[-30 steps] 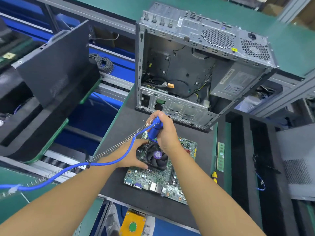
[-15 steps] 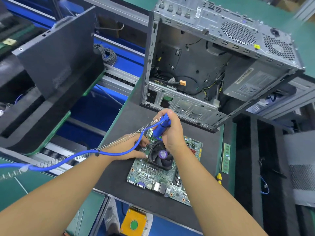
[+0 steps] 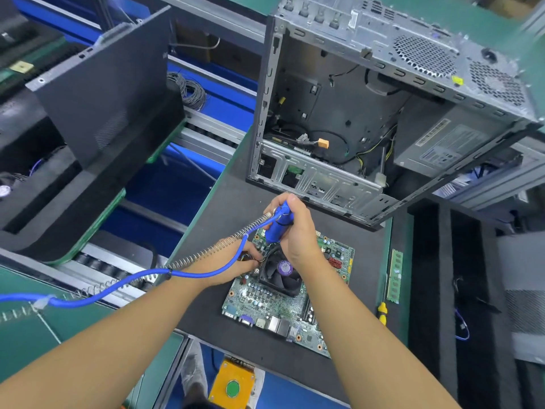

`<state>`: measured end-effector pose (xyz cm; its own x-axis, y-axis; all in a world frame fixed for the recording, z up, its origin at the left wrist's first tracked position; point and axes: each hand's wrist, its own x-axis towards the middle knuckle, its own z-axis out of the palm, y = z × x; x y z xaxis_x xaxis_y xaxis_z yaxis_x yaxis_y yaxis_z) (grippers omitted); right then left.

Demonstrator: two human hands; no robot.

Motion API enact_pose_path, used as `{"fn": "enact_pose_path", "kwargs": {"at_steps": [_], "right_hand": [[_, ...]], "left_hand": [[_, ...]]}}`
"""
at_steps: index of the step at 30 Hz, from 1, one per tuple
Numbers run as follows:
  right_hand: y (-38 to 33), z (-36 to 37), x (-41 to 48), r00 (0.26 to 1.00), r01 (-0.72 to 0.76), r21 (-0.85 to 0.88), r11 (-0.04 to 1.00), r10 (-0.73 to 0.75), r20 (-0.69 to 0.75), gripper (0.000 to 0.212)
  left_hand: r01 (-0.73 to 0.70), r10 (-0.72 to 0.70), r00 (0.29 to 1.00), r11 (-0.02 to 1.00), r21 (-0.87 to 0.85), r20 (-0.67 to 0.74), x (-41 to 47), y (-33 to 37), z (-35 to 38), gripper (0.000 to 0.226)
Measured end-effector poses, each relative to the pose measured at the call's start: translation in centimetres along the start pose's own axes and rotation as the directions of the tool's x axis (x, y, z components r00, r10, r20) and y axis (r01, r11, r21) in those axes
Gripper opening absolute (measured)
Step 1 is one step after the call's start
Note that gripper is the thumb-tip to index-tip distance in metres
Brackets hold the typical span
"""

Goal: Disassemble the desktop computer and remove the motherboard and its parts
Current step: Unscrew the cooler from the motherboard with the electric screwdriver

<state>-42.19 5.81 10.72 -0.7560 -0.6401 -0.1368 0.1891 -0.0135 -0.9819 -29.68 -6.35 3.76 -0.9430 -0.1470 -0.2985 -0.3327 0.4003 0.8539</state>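
The green motherboard point(image 3: 265, 305) lies flat on the dark mat, with a black cooler fan point(image 3: 280, 274) on it. My right hand point(image 3: 298, 231) grips a blue electric screwdriver point(image 3: 278, 224) held upright over the fan's far left corner. My left hand point(image 3: 236, 262) rests on the board at the fan's left edge, fingers pinched by the cooler; what they pinch is too small to tell. The open computer case point(image 3: 368, 113) stands behind, with the power supply point(image 3: 448, 143) and loose cables inside.
A blue hose with a spring point(image 3: 182, 265) trails left from the screwdriver. A RAM stick point(image 3: 395, 276) and a yellow-handled screwdriver point(image 3: 382, 312) lie right of the board. The dark side panel point(image 3: 103, 93) leans at left. Black foam trays point(image 3: 472, 290) sit at right.
The view has shifted so the case and board sit further right and lower. Both hands stay at the fan's far left corner, and my left fingers have closed in beside the cooler.
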Motion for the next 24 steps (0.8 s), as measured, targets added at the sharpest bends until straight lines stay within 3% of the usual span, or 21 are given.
{"fn": "enact_pose_path", "kwargs": {"at_steps": [3,8,13,17,24], "right_hand": [[0.1,-0.1,-0.1,1.0,-0.004,0.007,1.0,0.004,-0.007,0.035],[-0.4,-0.4,0.0,1.0,-0.005,0.05,0.999,0.005,0.003,0.034],[-0.6,-0.4,0.1,1.0,-0.021,0.063,0.998,0.022,-0.011,0.035],[-0.5,-0.4,-0.1,1.0,-0.002,0.002,1.0,0.002,0.009,0.033],[-0.6,1.0,-1.0,0.994,0.072,-0.158,0.985,-0.058,0.094,0.039]], "left_hand": [[0.027,-0.027,1.0,0.999,-0.037,-0.013,-0.1,0.1,0.5,0.002],[0.015,-0.017,1.0,0.996,-0.086,-0.019,-0.2,0.1,0.5,0.017],[0.03,-0.034,0.996,0.999,-0.042,-0.083,-0.3,0.4,0.7,0.005],[0.041,-0.056,0.995,0.983,-0.181,-0.078,-0.5,1.1,1.0,0.004],[0.068,-0.092,0.988,0.98,-0.185,-0.127,-0.3,1.4,1.2,0.004]]}}
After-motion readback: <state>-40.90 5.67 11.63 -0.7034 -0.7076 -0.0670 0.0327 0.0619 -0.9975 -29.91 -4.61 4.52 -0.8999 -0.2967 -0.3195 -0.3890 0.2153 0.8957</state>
